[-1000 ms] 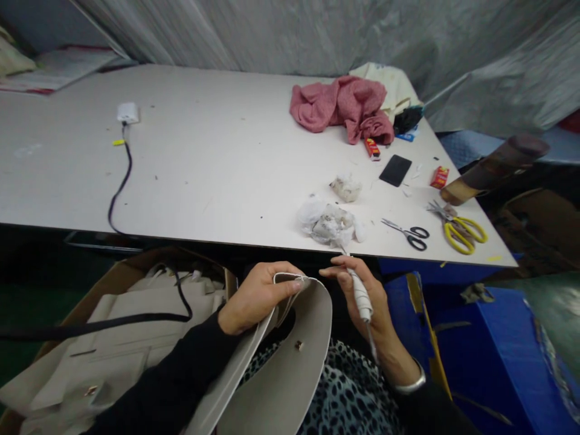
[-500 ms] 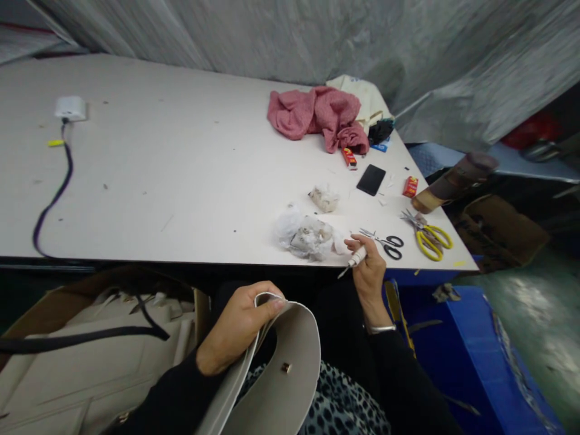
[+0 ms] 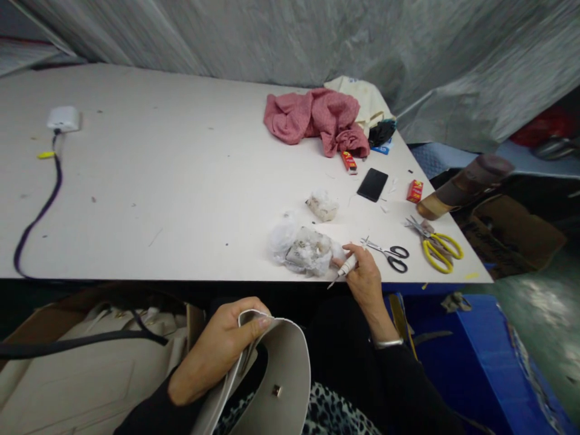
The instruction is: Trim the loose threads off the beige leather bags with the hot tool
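Note:
My left hand (image 3: 224, 344) grips the folded upper edge of a cream leather bag (image 3: 290, 362), thumb on top and fingers behind. The piece curves open over my lap, and a small metal fitting (image 3: 277, 391) shows on its inner face. My right hand (image 3: 365, 278) is closed around a white-handled tool (image 3: 348, 265) with a thin pointed tip directed down and left. That hand is at the table's front edge, close beside a crumpled clear plastic bag (image 3: 308, 249) with whitish, dark-specked material in it. Black-handled scissors (image 3: 389, 255) lie just right of my right hand.
On the table (image 3: 149, 169) lie yellow-handled cutters (image 3: 437, 246), a black flat pad (image 3: 372, 184), small red boxes (image 3: 414, 191), a pink cloth (image 3: 312, 118) and a brown bottle (image 3: 466, 184). A carton of cream bags (image 3: 104, 374) stands left, a blue bin (image 3: 480, 350) right.
My right hand has moved left with the tool, nearer the plastic bag. My left hand and the cream bag sit slightly lower and further left in view, which has shifted a little.

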Demonstrator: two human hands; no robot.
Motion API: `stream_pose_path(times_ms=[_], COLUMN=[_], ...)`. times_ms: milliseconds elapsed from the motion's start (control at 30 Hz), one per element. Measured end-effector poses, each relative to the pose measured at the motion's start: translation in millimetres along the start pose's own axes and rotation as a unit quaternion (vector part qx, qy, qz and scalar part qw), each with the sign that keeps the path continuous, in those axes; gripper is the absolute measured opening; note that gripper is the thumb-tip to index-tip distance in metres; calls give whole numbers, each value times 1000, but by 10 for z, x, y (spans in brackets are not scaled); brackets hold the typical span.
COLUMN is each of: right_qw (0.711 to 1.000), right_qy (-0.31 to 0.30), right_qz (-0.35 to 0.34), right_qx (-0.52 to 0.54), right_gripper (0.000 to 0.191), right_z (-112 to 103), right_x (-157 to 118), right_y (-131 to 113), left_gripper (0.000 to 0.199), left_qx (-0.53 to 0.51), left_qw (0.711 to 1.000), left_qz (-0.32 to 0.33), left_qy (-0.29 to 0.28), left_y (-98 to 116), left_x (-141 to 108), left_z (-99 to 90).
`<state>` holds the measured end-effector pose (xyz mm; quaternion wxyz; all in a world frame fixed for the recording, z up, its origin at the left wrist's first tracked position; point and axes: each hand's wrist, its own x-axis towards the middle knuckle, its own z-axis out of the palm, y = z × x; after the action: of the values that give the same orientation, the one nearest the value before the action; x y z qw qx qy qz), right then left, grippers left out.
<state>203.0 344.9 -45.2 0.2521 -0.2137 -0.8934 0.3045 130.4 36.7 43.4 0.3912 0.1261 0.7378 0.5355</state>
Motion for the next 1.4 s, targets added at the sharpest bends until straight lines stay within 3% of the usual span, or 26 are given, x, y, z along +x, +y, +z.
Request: stream_pose_path(times_ms=[167,300,433,600,700,800,933,1400], right_qw=[1000,999,997,985,979,974,979,990], right_qy=[-11,-7,-17,29,38,7,-24,-22], right_qz=[-18,9,49,85,62,9,-46,-108], right_qx=[13,33,51,148,190,227,197,83], right_gripper=[35,33,25,19,14,17,22,19], right_z=[13,23,3,-84,-136,-157,-140,-71], right_x=[18,34,70,58,-29,-128,-187,-145], right_y=[15,0,-24,-76,-195,-360,-509,-550], left_gripper=[37,41,43,47,47,45,43,44], left_qx=[-6,-27,19,53,58,65,42,-26], left_qw=[999,996,992,989,988,989,989,988], left_qz=[-31,-86,-120,-140,-141,-135,-140,-150], left_qy=[9,20,22,7,5,0,-5,-14], left_y=[-7,33,91,116,125,141,141,45], left_x=[64,113,174,260,316,371,418,430], left_z=[-36,-36,-43,-35,-9,20,45,26])
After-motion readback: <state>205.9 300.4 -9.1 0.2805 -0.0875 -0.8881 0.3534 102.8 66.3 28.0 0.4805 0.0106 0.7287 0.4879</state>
